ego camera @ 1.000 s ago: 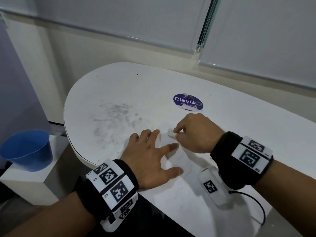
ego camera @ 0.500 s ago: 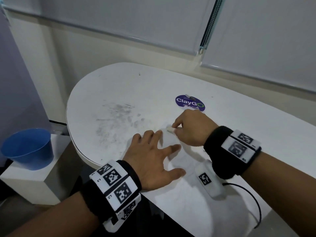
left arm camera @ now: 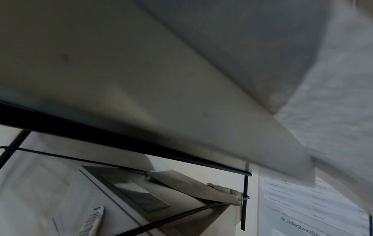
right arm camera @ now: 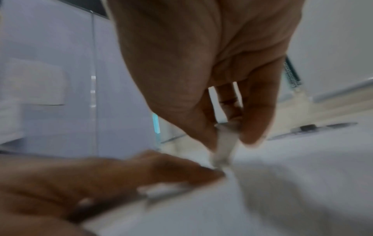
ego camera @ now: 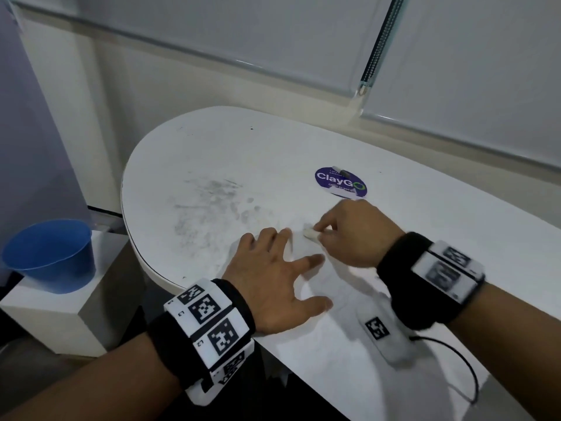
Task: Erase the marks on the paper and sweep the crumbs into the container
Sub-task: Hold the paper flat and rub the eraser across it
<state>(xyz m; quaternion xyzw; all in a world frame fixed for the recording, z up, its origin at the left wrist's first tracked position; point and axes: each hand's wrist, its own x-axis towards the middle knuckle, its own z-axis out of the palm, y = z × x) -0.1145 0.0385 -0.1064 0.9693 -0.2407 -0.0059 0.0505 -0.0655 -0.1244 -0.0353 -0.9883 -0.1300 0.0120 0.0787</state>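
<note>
The left hand (ego camera: 274, 287) is lying flat with fingers spread, pressing the paper (ego camera: 343, 302), whose white edges are barely showing against the white table (ego camera: 425, 208). Just beyond it, the right hand (ego camera: 353, 235) is pinching a small white eraser (ego camera: 311, 233) against the sheet; motion is blurring both. Any marks are too faint to read. The blue container (ego camera: 50, 253) is sitting well apart, off the table's left end.

A purple ClayGo sticker (ego camera: 340, 182) lies on the smudged white table (ego camera: 212, 153).

Dim, even light; wrist views blurred, perhaps by motion; wide-angle edges bend.
</note>
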